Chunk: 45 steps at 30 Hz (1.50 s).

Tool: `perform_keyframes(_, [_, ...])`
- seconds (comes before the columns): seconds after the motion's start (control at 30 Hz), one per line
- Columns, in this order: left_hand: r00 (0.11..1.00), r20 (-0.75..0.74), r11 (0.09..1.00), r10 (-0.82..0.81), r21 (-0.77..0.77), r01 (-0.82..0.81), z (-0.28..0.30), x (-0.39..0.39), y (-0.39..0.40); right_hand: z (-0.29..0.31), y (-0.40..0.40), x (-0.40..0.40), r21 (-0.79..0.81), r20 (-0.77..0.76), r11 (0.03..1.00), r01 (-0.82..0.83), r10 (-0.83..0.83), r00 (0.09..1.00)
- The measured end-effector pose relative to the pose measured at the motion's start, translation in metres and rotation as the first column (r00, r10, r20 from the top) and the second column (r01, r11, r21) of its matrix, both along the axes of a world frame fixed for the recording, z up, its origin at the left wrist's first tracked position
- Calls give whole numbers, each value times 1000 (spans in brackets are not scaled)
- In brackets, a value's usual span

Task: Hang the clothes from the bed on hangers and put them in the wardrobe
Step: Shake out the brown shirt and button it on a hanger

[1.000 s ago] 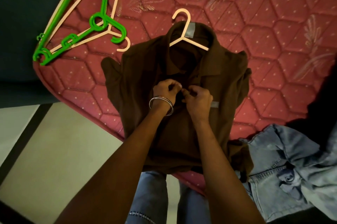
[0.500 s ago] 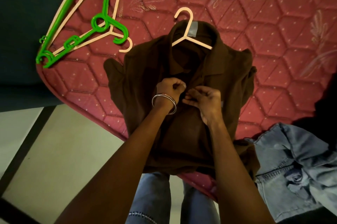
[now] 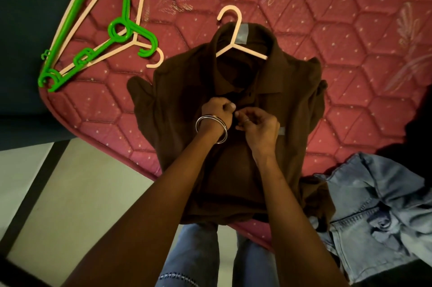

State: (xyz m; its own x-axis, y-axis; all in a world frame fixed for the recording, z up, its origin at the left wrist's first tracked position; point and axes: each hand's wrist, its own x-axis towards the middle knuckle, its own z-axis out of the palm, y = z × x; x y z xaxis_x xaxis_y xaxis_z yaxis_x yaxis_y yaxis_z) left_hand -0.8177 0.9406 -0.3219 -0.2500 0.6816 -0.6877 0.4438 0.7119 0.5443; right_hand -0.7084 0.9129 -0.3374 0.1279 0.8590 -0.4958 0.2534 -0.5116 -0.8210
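A dark brown shirt [image 3: 287, 109] lies flat on the red quilted mattress [image 3: 327, 29], its collar away from me. A pale pink hanger [image 3: 236, 31] sits inside the collar, hook pointing up the bed. My left hand [image 3: 216, 111], with metal bangles at the wrist, pinches the shirt's front placket. My right hand [image 3: 257, 126] pinches the same placket just beside it, fingertips touching the left thumb. Both hands are shut on the fabric below the collar.
A green hanger [image 3: 93, 29] and another pale pink hanger [image 3: 140, 6] lie stacked at the mattress's left corner. A light blue denim garment [image 3: 374, 212] is crumpled at the right near edge. Pale floor [image 3: 58, 193] lies left of my legs.
Both hands stay at the placket; my right hand's fingers have opened slightly and re-pinched the fabric. The view has shifted a little.
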Motion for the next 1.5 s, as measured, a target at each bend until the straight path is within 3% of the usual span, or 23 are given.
perform_keyframes(0.13, [993,-113,1000,-20,-26,18,-1,12,2,0,7,-3,-75,-50,995,66,-70,996])
perform_keyframes(0.33, [947,-177,964,-267,-53,261,-3,11,-1,-5,3,-4,-245,-56,969,42,-57,997])
perform_keyframes(0.43, [922,-299,963,-246,33,268,-2,0,-3,2,11,2,-260,-46,953,156,-174,984])
perform_keyframes(0.53, [803,-528,858,-277,240,454,4,-8,0,10,22,5,-305,-216,908,288,-361,907])
perform_keyframes(0.67, [628,-723,651,-286,334,681,0,-25,29,20,38,-5,-322,-217,877,357,-435,874])
perform_keyframes(0.83, [494,-740,573,-457,180,799,6,-33,53,22,43,0,-346,-324,843,412,-519,791])
perform_keyframes(1.0, [309,-688,438,-657,-14,899,9,-37,75,18,48,5,-206,-139,901,382,-413,900])
perform_keyframes(1.07, [264,-667,401,-697,-57,914,5,-37,75,19,48,6,-209,-152,905,371,-405,902])
perform_keyframes(1.17, [345,-636,447,-690,-1,894,1,-34,73,19,46,5,-203,-149,908,366,-398,905])
perform_keyframes(1.3, [646,-444,681,-621,103,725,-2,-30,79,19,46,2,-134,-9,939,318,-322,947])
perform_keyframes(1.5, [801,-231,824,-552,-4,567,2,-21,88,19,50,-17,-53,96,952,301,-295,951])
